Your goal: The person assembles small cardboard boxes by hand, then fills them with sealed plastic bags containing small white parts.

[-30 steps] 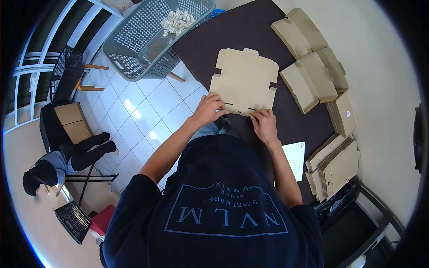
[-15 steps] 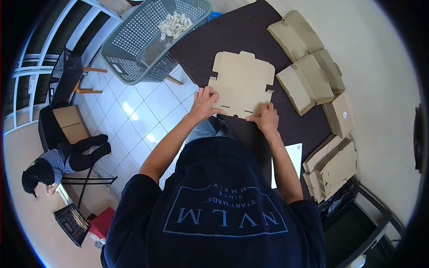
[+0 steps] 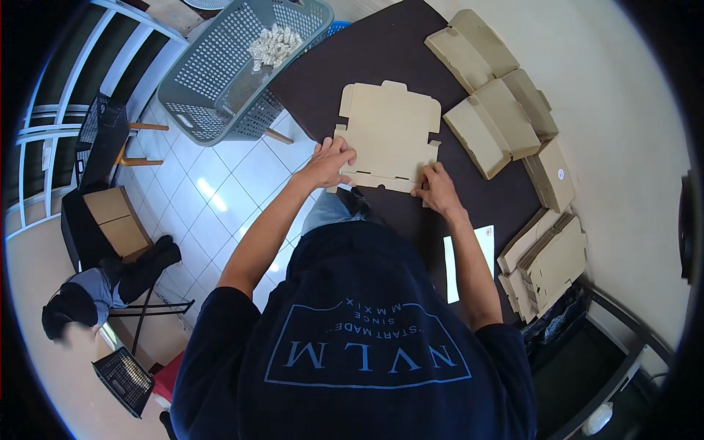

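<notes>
A brown cardboard box blank [image 3: 389, 125], mostly flat with tabs and slots along its sides, lies on the dark table before me. My left hand [image 3: 331, 163] grips its near left corner, fingers on top and thumb along the near edge. At the near right corner, my right hand [image 3: 438, 188] pinches the board between curled fingers and thumb. The narrow near flap [image 3: 374, 180] runs between both hands and appears bent along its crease.
Folded open cardboard boxes [image 3: 493, 121] stand along the wall on the dark table [image 3: 352, 55]. Flat cardboard pieces [image 3: 550, 264] are stacked at right, near a white sheet [image 3: 469, 257]. A grey basket [image 3: 213, 81] holds pale items. Another person [image 3: 95, 293] is at far left.
The near flap of the box blank now looks bent up at its crease, with small end tabs showing. Both hands keep their corners. The whole view has shifted slightly.
</notes>
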The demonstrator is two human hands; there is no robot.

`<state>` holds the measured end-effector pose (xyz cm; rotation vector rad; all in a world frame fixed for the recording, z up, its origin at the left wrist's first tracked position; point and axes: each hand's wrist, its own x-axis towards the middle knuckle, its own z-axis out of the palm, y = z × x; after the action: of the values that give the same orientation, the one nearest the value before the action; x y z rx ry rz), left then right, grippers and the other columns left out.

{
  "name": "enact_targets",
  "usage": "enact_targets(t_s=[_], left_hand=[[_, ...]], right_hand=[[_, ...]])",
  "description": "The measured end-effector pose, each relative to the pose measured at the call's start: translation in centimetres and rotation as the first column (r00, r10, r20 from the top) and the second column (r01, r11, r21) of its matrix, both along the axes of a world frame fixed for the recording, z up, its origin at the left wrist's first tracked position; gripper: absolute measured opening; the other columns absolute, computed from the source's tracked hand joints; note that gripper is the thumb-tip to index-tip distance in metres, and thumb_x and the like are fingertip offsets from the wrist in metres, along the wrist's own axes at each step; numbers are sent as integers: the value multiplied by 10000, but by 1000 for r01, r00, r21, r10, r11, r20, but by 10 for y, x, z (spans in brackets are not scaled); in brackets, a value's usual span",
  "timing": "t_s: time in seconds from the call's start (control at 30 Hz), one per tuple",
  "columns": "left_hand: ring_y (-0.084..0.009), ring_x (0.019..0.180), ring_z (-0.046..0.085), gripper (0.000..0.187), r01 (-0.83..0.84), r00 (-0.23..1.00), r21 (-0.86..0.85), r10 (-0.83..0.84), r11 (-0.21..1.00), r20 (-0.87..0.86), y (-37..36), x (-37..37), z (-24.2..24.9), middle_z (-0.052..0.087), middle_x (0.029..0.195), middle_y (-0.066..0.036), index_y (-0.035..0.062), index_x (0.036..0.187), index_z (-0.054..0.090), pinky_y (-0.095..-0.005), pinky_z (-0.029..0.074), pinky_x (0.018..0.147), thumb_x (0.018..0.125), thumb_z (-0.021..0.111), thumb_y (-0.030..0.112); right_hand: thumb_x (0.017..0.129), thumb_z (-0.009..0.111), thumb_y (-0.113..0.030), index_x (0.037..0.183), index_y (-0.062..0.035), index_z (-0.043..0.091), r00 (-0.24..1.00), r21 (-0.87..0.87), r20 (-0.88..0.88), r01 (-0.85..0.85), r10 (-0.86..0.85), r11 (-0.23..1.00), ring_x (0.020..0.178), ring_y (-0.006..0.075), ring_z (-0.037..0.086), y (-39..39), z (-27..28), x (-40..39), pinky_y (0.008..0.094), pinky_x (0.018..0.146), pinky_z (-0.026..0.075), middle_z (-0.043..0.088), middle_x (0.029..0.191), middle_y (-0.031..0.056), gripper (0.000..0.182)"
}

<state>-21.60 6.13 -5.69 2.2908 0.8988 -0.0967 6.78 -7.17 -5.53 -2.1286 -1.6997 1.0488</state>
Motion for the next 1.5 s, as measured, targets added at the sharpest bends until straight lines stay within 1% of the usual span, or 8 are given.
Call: enact_targets(t_s=[0.07, 0.23, 0.3, 0.43, 0.53, 0.7, 1.33, 1.5], left_hand=[[-284, 1088, 399, 422, 97, 994, 92, -101, 991, 44, -8, 2, 12, 444, 1095, -65, 157, 977, 562, -421, 309, 877, 660, 836, 211], [-261, 1147, 433, 305, 127, 972, 186, -160, 974, 171, -16, -8, -2, 495, 1124, -70, 120, 952, 619, -429, 296, 885, 710, 793, 186], [-247, 1113, 458, 238, 62, 988, -12, -59, 998, 140, -8, -8, -2, 533, 1099, -72, 128, 943, 628, -424, 300, 865, 772, 747, 242], [-244, 1100, 478, 292, -94, 967, 52, 79, 994, 244, 1, 3, -21, 552, 1099, -89, 109, 988, 619, -436, 318, 855, 786, 739, 284], [-263, 1118, 454, 444, -173, 979, 160, 153, 972, 133, -4, 29, -18, 532, 1118, -89, 98, 1045, 602, -441, 330, 844, 728, 787, 347], [-305, 1114, 405, 691, -280, 960, 264, 267, 923, 87, -21, 54, -10, 468, 1159, -89, 122, 1102, 579, -441, 319, 841, 559, 874, 432], [-319, 1087, 380, 691, -284, 959, 236, 275, 929, 73, -20, 52, -12, 440, 1163, -108, 155, 1119, 510, -441, 289, 829, 591, 864, 428], [-331, 1155, 353, 786, -309, 946, 206, 323, 928, -35, -19, 59, -5, 413, 1227, -112, 154, 1136, 530, -470, 287, 871, 513, 886, 476]], right_hand=[[636, 844, -132, 893, -37, 599, 979, 147, 186, -115, 87, 982, 994, 327, 534, -6, 4, -8, 446, 844, 476, 523, 1065, 123, 368], [676, 812, -132, 900, -41, 602, 970, 260, 205, -184, 132, 948, 1012, 334, 530, -11, 13, -15, 449, 831, 476, 560, 1046, 127, 321], [689, 802, -139, 902, -38, 600, 976, 234, 167, -180, 143, 955, 1006, 342, 534, -7, 12, -9, 456, 818, 479, 573, 1035, 131, 310], [722, 783, -181, 954, -40, 594, 993, 236, 103, -75, 52, 969, 966, 370, 555, 15, 4, -1, 486, 768, 494, 596, 1032, 152, 331], [725, 789, -245, 1016, -56, 598, 970, 284, 243, -63, -9, 957, 1023, 381, 531, 28, 0, -10, 487, 817, 488, 575, 1083, 153, 396], [678, 816, -332, 1136, -93, 584, 955, 118, 295, -1, -34, 993, 1163, 384, 436, 41, 11, -47, 552, 916, 422, 478, 1226, 134, 566], [563, 862, -390, 1157, -113, 545, 959, 56, 260, 103, -114, 993, 1172, 346, 393, 45, 9, -46, 509, 922, 400, 434, 1254, 125, 728], [566, 868, -361, 1173, -105, 536, 959, -14, 267, 104, -96, 994, 1186, 361, 395, 53, 18, -46, 525, 929, 400, 435, 1267, 127, 738]])
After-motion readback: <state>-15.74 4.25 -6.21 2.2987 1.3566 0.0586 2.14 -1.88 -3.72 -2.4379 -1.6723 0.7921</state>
